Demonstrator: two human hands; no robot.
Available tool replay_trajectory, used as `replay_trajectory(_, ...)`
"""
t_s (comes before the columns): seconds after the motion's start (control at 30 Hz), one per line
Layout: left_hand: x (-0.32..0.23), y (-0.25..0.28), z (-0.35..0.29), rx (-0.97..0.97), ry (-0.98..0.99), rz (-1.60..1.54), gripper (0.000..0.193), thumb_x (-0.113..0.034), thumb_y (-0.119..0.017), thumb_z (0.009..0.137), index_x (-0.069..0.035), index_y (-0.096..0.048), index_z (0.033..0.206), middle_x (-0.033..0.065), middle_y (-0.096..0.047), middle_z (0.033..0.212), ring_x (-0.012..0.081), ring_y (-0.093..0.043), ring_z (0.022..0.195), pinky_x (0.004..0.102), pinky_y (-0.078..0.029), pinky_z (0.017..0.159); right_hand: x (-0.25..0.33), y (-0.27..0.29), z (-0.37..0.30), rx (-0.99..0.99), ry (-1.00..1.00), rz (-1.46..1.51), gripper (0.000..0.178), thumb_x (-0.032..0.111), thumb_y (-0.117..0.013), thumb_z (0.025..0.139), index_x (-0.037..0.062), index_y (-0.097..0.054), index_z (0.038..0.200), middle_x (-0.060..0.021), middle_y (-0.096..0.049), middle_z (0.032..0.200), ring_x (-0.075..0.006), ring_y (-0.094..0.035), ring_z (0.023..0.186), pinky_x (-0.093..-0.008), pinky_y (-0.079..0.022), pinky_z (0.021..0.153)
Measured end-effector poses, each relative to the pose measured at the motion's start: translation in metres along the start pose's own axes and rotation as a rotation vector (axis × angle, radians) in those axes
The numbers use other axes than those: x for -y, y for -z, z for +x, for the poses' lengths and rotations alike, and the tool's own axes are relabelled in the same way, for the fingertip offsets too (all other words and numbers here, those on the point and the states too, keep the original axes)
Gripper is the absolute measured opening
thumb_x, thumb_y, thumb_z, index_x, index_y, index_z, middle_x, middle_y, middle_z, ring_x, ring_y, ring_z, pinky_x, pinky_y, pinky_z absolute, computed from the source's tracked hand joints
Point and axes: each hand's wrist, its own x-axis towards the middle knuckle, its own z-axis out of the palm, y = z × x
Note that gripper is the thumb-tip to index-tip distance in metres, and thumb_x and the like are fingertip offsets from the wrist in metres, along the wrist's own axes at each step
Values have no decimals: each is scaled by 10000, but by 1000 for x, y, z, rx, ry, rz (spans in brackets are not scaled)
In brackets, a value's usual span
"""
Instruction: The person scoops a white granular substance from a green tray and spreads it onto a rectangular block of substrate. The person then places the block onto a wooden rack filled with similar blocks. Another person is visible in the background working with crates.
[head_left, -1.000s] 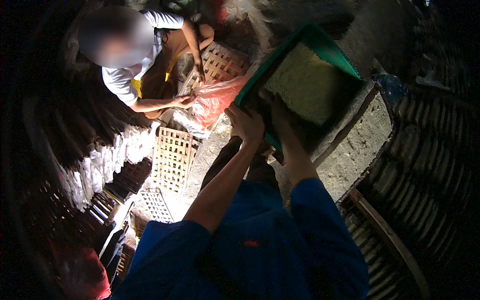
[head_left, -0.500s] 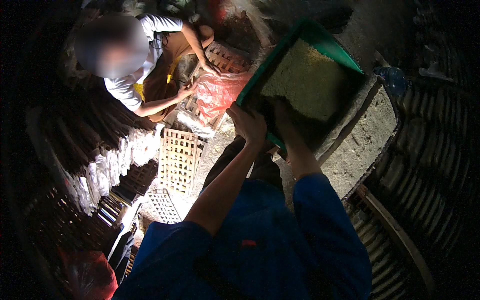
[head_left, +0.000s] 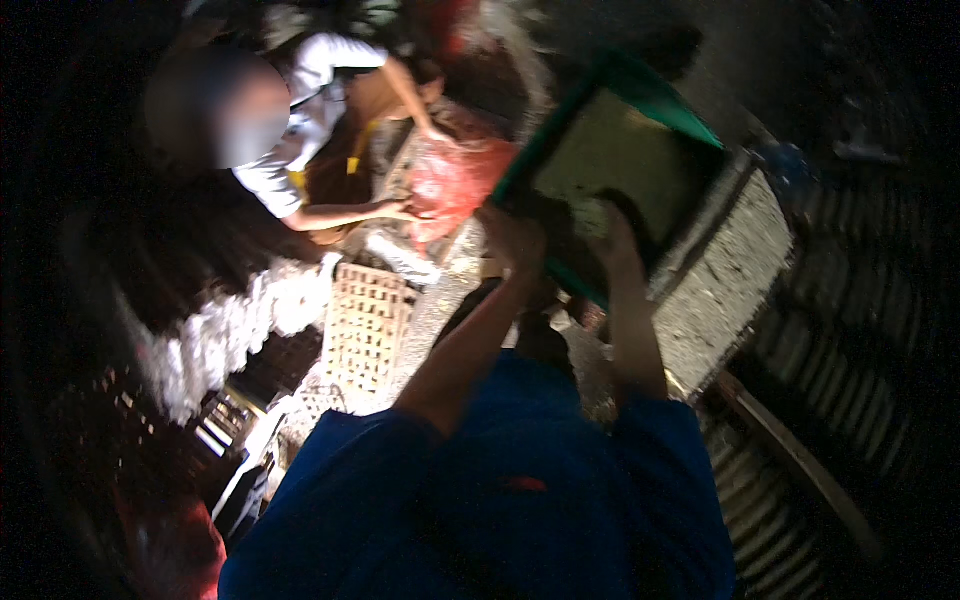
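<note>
Pale lattice crate (head_left: 362,328) near red plastic bag (head_left: 455,185), wooden pole (head_left: 796,452) at lower right

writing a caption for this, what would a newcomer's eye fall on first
Probably the brightly lit red plastic bag at a co-worker's hands, near the upper middle. Next comes the green tray, right of centre, holding pale loose material, the wearer's left hand at its edge, right hand inside. A pale lattice panel shows below the bag.
</note>
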Motion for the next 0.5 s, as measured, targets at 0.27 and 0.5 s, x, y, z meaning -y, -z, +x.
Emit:
replay_trajectory(0.27,-13,10,-5,-69,25,-35,361,-192,-525,940,8,-390,1208,258,-456,1161,456,-547,1057,536,-486,818,76,-61,-35,-518,-165,494,275,219,-544,971,53,-593,1184,-90,-630,1142,-206,-623,1038,-310,-550,817)
replay_trajectory(0.5,1,-24,-27,-223,80,-133,494,-167,-515,950,-15,-324,1380,231,-367,1352,442,-510,1174,504,-474,910,80,-49,-53,-359,40,589,258,175,-590,953,42,-576,1174,-94,-624,1124,-225,-616,1003,-345,-552,809)
